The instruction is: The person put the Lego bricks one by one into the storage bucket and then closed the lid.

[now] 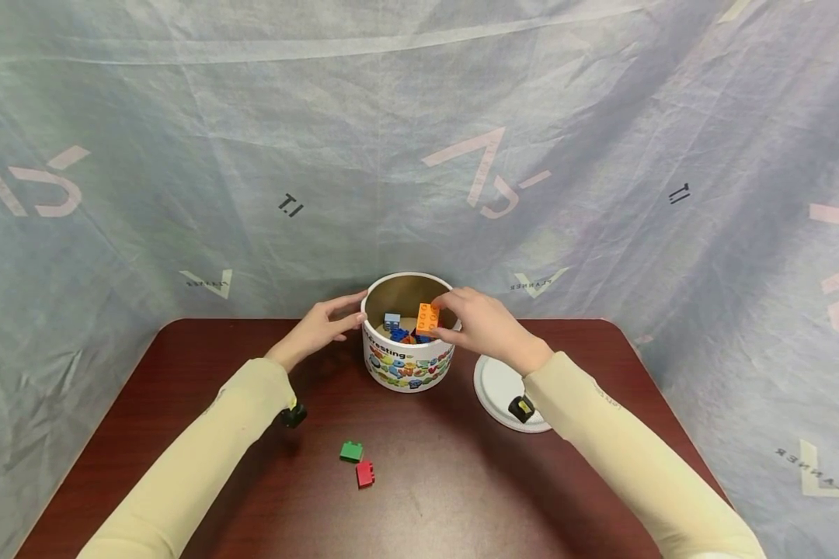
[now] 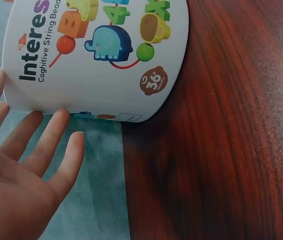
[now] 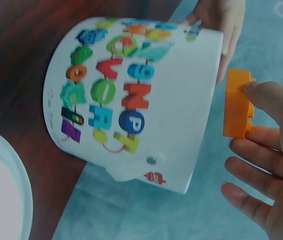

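Observation:
A white round tub printed with colourful letters and animals stands at the back of the table. Inside it lie several toy building bricks, among them a light blue brick and dark blue ones. Over the tub's mouth, my right hand pinches an orange building brick between thumb and fingers, above the rim in the right wrist view. My left hand touches the tub's left side with its fingers spread, fingertips at the wall and rim. The bricks low in the tub are partly hidden by the front wall.
A green brick and a red brick lie close together on the dark red table, in front of the tub. The white round lid lies to the right, partly under my right forearm. A grey printed sheet hangs behind the table.

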Motion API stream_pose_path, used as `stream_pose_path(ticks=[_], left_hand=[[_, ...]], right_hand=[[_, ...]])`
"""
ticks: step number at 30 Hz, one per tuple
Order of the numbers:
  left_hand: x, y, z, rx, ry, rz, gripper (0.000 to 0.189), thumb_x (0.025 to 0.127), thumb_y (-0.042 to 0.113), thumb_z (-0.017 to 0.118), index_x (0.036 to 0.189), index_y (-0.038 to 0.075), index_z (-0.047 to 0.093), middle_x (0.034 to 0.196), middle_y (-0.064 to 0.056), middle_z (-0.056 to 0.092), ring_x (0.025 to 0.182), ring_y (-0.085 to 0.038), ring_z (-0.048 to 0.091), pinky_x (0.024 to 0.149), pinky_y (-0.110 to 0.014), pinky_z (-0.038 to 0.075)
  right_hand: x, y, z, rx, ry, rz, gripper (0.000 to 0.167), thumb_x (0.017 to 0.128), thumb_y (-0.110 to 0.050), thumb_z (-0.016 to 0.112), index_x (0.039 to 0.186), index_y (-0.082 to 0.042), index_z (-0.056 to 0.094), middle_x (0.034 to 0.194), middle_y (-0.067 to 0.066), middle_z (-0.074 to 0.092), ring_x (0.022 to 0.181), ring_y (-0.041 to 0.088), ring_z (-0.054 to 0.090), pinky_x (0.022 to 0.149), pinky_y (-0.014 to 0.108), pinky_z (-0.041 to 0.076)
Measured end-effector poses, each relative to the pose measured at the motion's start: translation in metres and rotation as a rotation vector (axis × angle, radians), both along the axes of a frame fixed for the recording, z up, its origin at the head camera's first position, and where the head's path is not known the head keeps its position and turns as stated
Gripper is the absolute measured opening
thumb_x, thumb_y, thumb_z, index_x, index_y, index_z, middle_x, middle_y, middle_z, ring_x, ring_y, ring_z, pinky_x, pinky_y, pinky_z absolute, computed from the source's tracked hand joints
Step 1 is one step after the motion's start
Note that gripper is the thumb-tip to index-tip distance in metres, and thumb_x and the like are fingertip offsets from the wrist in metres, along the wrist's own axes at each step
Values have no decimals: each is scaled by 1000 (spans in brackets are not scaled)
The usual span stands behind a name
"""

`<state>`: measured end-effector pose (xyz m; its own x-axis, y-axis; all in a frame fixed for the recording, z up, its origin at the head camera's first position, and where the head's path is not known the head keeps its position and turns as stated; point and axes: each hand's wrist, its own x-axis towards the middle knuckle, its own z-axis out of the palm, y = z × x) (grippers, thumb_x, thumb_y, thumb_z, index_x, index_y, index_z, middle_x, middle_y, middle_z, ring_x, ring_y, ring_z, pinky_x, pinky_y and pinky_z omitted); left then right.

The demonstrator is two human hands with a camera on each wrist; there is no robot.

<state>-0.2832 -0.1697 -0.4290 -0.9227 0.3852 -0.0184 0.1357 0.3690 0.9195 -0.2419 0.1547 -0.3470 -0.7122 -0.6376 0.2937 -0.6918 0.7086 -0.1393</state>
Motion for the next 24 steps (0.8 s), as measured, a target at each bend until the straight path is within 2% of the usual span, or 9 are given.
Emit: stream_pose_path(ticks=[5,11,17,24], left_hand=[[0,0,0,4,-3,-2,62,105,37,64,161,22,43,150,-18,57,126,-35,64,99,-55,55],[0,1,0,-4,1,-6,61,107,35,62,162,20,41,151,-19,55,125,-35,65,99,-54,55],[-1,2,0,-15,-2,-2,60,107,37,61,162,23,42,153,-17,54,124,-34,66,98,-52,56],[-3,0,0,-14,-2,6,59,107,38,61,161,23,44,152,-17,55,124,-35,66,97,-54,56]], right_hand=[[-17,-2,2,12,-47,-47,43,94,-33,80,125,-6,70,117,10,70,107,27,65,88,47,57],[-30,-3,0,55,-99,-78,43,96,-34,77,129,-6,69,124,12,70,115,29,63,97,48,54],[-38,-2,-5,87,-125,-109,43,96,-34,77,128,-6,70,121,10,69,114,29,62,97,48,54],[-46,-4,-9,68,-128,-104,44,96,-33,78,129,-5,70,122,11,69,114,30,62,96,49,54]])
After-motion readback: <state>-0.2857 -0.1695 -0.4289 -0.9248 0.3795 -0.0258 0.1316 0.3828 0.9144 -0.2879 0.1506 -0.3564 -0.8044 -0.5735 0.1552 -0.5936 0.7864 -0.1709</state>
